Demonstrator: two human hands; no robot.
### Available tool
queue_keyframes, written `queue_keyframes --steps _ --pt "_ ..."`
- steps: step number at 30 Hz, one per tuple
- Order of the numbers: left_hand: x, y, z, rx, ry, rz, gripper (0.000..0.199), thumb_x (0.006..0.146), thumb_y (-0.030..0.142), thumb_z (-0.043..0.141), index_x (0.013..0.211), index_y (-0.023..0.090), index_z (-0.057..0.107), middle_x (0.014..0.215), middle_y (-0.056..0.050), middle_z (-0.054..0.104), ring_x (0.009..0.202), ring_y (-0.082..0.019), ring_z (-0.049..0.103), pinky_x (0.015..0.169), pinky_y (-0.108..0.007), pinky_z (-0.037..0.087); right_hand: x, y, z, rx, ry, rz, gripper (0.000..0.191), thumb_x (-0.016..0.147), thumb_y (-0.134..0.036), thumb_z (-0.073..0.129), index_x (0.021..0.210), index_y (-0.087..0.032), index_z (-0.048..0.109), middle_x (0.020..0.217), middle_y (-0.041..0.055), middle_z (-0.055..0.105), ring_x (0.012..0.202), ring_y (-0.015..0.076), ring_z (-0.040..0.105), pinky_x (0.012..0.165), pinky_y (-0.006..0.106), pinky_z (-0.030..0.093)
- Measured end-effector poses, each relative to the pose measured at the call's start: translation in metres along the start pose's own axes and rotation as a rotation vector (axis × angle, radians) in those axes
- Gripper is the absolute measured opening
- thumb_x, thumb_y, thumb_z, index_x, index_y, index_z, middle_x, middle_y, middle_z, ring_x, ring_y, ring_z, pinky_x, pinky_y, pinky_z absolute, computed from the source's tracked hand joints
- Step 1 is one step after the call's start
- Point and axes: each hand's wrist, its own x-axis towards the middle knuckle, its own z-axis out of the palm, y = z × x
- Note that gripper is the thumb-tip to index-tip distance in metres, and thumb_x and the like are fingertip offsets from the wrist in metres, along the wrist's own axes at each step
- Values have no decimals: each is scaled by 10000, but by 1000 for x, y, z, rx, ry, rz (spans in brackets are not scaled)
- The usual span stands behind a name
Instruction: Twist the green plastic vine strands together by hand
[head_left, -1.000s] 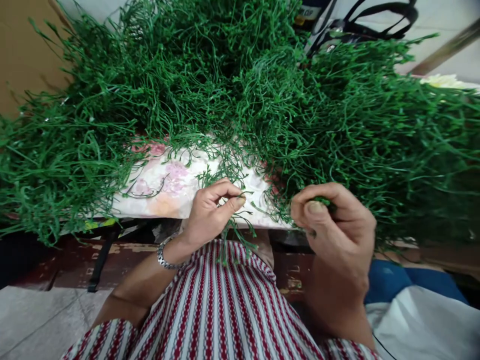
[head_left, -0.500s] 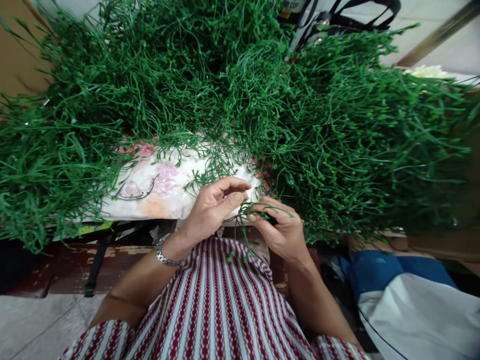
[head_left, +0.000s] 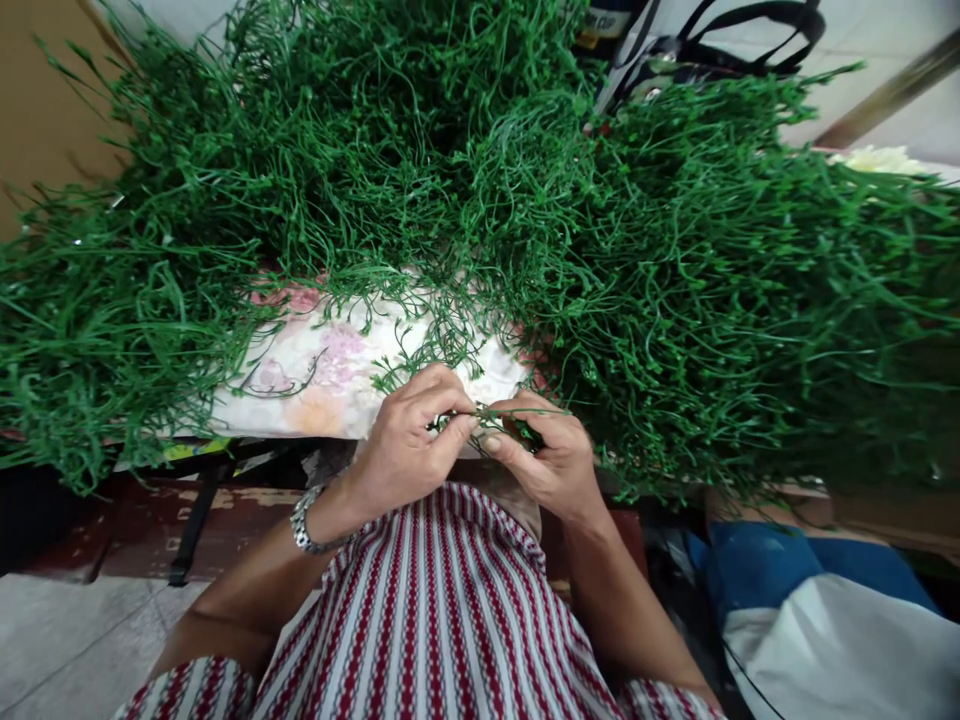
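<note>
Between my two hands, just over the near edge of the floral cloth [head_left: 341, 350], are thin green plant stems [head_left: 486, 414]. My left hand [head_left: 416, 430] pinches them between thumb and fingers, its wrist wearing a metal watch band. Close beside it, my right hand [head_left: 547, 450] has its fingers curled around the other part of the same stems, thumb tip near the left thumb. How many stems there are is hidden by the fingers. A few loose green sprigs [head_left: 420, 355] lie on the cloth just beyond my hands.
Big tangled heaps of green stems cover the left [head_left: 112, 330], the back and the right [head_left: 720, 300]. A black-strapped item [head_left: 750, 40] and a dark container [head_left: 604, 25] stand behind. At lower right is a white cloth or bag [head_left: 847, 640] over something blue.
My left hand has closed its thumb and fingers onto the stems, where before it was held apart from them. The stem ends that hung down are now drawn up between the hands.
</note>
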Motion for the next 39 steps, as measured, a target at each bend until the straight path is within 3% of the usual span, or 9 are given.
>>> queue_keyframes --steps 10,19,24,29,33,36,39 --pt "-2 -5 -10 -336 -66 -141 84 764 136 558 693 165 524 698 -12 514 712 -141 502 658 -268 388 8 4 5 111 -37 -24 100 813 -216 581 729 -166 605 616 7 546 583 120 497 557 255 393" --pt "-5 -7 -13 -95 -138 -271 54 762 120 516 739 167 503 691 13 507 684 -115 478 636 -235 381 7 6 15 -70 15 -42 42 813 -215 565 813 -174 572 707 22 602 656 131 548 608 251 430" --pt "-8 -12 -9 -52 -66 -188 80 755 93 521 718 164 531 680 13 528 659 -105 496 627 -229 391 10 9 21 -18 -75 -83 184 817 -231 581 989 -166 581 934 68 653 811 148 604 716 264 469" --pt "-10 -13 -7 17 -24 -83 123 768 55 486 755 158 552 698 0 537 669 -103 513 617 -223 400 14 12 24 55 -86 -105 51 817 -154 568 782 -151 606 711 30 616 672 120 560 633 240 446" --pt "-8 -9 -16 139 -150 -18 135 770 40 444 741 145 523 715 -10 523 698 -109 503 639 -231 393 19 11 21 44 -169 -168 144 839 -134 520 704 -145 569 666 30 583 645 118 524 609 247 418" --pt "-7 -7 -26 198 -268 -67 122 753 50 450 722 150 512 665 16 514 620 -89 470 584 -217 357 22 11 20 -19 -261 -271 116 844 -127 511 738 -142 556 693 40 588 662 121 509 607 249 400" --pt "-7 -8 -34 216 -308 -93 119 742 59 449 704 147 520 634 23 510 586 -81 453 558 -209 337 23 12 21 -159 -322 -329 103 865 -160 488 776 -146 539 704 39 572 659 121 492 591 244 377"
